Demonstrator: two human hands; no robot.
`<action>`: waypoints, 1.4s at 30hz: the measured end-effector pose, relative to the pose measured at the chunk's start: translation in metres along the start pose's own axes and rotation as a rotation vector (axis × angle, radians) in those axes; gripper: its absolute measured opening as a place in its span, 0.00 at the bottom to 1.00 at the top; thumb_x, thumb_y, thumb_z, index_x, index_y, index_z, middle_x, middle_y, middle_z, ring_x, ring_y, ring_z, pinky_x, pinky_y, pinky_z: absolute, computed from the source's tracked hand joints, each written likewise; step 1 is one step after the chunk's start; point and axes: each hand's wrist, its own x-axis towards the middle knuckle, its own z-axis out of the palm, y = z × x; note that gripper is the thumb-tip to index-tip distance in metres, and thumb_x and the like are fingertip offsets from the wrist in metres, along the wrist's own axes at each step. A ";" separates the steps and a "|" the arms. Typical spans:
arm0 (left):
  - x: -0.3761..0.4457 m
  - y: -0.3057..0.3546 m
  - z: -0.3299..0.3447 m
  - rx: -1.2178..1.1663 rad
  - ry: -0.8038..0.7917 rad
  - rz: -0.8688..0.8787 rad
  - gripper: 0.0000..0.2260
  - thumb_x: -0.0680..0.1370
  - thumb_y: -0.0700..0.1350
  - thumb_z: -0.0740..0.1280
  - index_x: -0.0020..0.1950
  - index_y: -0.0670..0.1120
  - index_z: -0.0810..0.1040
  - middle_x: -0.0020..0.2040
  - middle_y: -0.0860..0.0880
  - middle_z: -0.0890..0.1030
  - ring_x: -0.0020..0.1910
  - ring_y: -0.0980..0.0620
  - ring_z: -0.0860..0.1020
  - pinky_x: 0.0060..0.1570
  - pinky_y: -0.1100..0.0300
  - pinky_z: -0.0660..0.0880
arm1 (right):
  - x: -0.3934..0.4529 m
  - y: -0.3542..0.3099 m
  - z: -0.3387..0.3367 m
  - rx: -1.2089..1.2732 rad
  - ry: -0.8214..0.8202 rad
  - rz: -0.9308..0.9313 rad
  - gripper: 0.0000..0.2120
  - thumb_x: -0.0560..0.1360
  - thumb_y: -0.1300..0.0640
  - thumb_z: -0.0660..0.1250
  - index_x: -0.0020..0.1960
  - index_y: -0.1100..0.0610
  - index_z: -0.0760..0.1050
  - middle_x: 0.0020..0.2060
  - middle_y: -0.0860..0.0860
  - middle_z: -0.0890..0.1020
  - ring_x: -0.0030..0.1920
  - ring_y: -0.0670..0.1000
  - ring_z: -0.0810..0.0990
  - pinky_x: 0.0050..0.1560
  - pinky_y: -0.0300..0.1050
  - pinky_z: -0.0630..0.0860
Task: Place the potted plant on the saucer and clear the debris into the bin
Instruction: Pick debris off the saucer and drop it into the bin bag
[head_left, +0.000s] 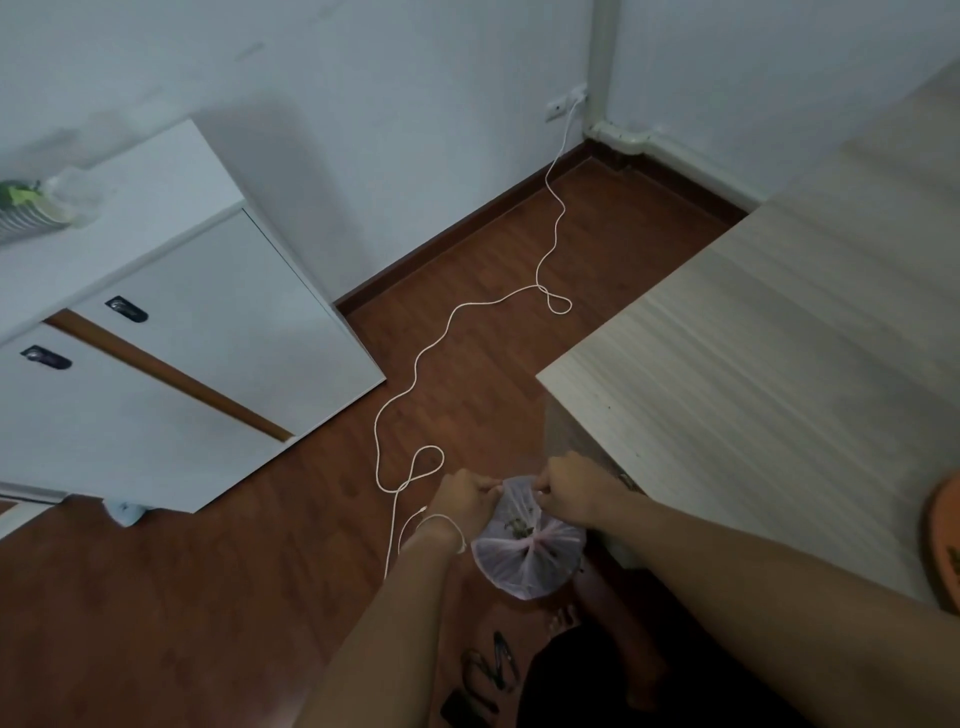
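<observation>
While hands (514, 499) grip it, bag (527, 551) hangs between.

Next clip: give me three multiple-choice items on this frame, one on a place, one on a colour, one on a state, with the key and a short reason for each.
1. Where is the bin?
A. On the table
B. On the floor by the table's corner
C. On the cabinet

2. What colour is the cable on the floor?
A. Black
B. Red
C. White

3. What are the hands doing?
A. Both pinch the bin's bag
B. Both hang free
C. One holds the cable

Key: 1 B, it stands on the wood floor under the table corner. 2 C, it runs white from the wall socket. 3 A, the left hand and right hand grip the bag's edge.
</observation>
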 end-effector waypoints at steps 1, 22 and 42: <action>0.001 -0.003 0.002 -0.005 -0.011 0.004 0.09 0.76 0.47 0.67 0.49 0.45 0.84 0.45 0.41 0.86 0.47 0.44 0.84 0.44 0.58 0.77 | -0.001 0.001 0.002 0.016 -0.001 0.022 0.13 0.76 0.57 0.65 0.34 0.59 0.78 0.28 0.55 0.72 0.30 0.54 0.71 0.33 0.46 0.68; 0.039 0.197 0.083 -0.049 -0.194 0.411 0.17 0.73 0.56 0.70 0.55 0.46 0.84 0.47 0.52 0.87 0.44 0.65 0.82 0.49 0.66 0.78 | -0.125 0.143 -0.046 0.621 0.575 0.422 0.13 0.71 0.51 0.74 0.52 0.56 0.85 0.47 0.51 0.88 0.46 0.46 0.83 0.43 0.30 0.70; -0.036 0.385 0.294 0.083 -0.652 0.531 0.21 0.68 0.62 0.72 0.53 0.51 0.84 0.50 0.50 0.86 0.49 0.55 0.83 0.55 0.56 0.80 | -0.366 0.336 0.012 1.056 0.984 0.862 0.12 0.69 0.51 0.78 0.50 0.54 0.84 0.40 0.47 0.86 0.43 0.44 0.84 0.45 0.40 0.79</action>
